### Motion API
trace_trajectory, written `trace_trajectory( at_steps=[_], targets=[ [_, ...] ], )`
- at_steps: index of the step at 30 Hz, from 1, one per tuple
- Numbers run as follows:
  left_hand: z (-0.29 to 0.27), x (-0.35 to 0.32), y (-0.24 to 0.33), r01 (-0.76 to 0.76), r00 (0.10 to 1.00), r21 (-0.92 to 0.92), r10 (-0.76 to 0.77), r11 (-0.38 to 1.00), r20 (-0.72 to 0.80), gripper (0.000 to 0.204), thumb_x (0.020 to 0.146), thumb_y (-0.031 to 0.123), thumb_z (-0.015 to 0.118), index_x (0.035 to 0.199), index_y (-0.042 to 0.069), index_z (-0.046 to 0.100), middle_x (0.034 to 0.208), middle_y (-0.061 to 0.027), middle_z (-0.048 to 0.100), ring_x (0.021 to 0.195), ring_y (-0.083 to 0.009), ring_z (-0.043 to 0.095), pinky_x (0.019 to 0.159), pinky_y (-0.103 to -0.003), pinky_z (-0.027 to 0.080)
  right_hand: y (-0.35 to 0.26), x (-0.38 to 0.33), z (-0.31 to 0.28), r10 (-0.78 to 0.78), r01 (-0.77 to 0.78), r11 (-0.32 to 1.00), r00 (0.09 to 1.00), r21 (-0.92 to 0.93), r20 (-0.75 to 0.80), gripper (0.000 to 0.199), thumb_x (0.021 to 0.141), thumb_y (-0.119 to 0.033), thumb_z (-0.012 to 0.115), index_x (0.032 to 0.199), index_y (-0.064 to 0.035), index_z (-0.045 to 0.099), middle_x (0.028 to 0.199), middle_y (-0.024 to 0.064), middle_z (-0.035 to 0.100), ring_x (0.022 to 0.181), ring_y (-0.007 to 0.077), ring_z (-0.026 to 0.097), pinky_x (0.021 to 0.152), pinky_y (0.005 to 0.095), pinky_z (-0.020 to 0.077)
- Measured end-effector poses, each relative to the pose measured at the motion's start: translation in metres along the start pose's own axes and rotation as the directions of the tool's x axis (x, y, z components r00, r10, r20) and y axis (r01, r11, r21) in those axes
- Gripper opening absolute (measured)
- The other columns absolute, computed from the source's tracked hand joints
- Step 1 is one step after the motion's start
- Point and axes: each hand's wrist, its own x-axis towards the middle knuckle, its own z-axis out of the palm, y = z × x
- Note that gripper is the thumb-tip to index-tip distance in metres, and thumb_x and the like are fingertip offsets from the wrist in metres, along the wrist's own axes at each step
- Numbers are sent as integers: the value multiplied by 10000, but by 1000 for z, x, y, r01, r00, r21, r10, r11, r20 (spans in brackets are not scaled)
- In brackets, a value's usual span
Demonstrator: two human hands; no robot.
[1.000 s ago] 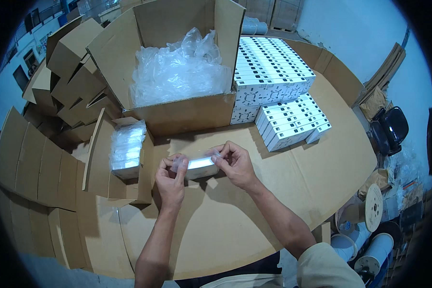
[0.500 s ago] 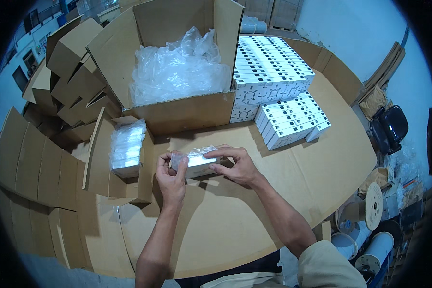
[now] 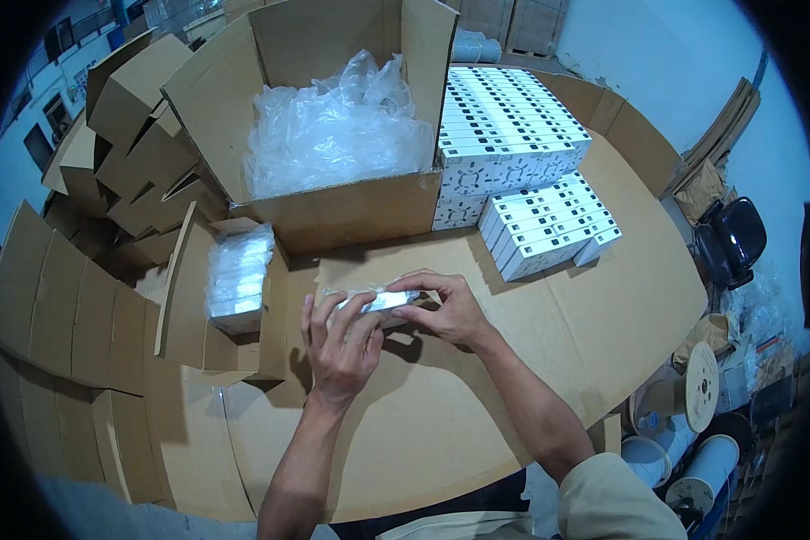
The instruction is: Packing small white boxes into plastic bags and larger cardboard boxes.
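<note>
Between my hands, above the cardboard-covered table, is a small white box (image 3: 389, 302) wrapped in a clear plastic bag. My right hand (image 3: 452, 315) pinches its right end, thumb on the near side and fingers over the top. My left hand (image 3: 340, 351) lies over the left end with bent fingers pressed on the wrap, covering much of it. To the left, an open carton (image 3: 275, 328) holds a row of similar bagged white boxes (image 3: 239, 274).
A large open cardboard box (image 3: 351, 211) full of clear plastic bags (image 3: 337, 135) stands behind my hands. Stacked white boxes (image 3: 513, 135) are beside it, with a lower group (image 3: 549, 225) in front. Folded cartons (image 3: 139, 153) pile up at left; cable reels (image 3: 697, 387) stand at lower right.
My left hand has turned over, from pinching the bag's left end to laying its fingers across the box's top. My right hand keeps its grip, barely moved.
</note>
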Motion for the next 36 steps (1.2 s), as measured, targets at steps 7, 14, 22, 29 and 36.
trace_trajectory(
  at_steps=[7, 14, 22, 29, 36],
  targets=[
    [7, 4, -6, 68, 998, -81, -69, 994, -6, 274, 818, 79, 780, 1065, 103, 664, 1122, -10, 717, 1111, -247, 625, 1175, -553, 325, 0, 1, 0, 27, -27, 1000, 1000, 12, -9, 329, 830, -46, 805, 1152, -31, 741, 1160, 102, 720, 1094, 196, 669, 979, 336, 523],
    [11, 3, -14, 327, 943, -455, -316, 828, 104, 348, 812, 27, 792, 1120, 32, 627, 1085, -90, 702, 1013, -272, 670, 1011, -505, 497, -4, 1, 1, 84, -83, 993, 996, 84, -12, 305, 840, -40, 797, 1137, -21, 733, 1152, 94, 714, 1074, 186, 664, 943, 315, 535],
    [18, 0, -16, 542, 776, -784, -538, 303, 328, 356, 878, 34, 782, 1187, 29, 604, 1088, -78, 681, 970, -103, 652, 738, -257, 556, -8, 7, 2, -118, 117, 992, 993, -51, -14, 326, 828, -38, 792, 1149, -49, 734, 1125, 95, 722, 1041, 211, 677, 848, 349, 566],
    [16, -5, -25, 749, 628, -624, -540, 223, 560, 315, 875, 83, 810, 1161, 24, 690, 976, -21, 702, 826, -66, 611, 684, -219, 479, -24, 9, -6, -74, 90, 966, 994, -241, 77, 308, 850, -95, 782, 1151, -38, 746, 1029, 134, 736, 949, 244, 677, 849, 357, 544],
    [19, -9, -26, 745, 646, -622, -497, 241, 580, 295, 898, 145, 802, 1159, 45, 708, 916, 10, 709, 715, -24, 572, 581, -204, 441, -31, 8, -14, -150, 215, 866, 973, -451, 175, 318, 860, -125, 779, 1168, -59, 737, 998, 134, 741, 940, 283, 670, 778, 382, 559]
  ],
)
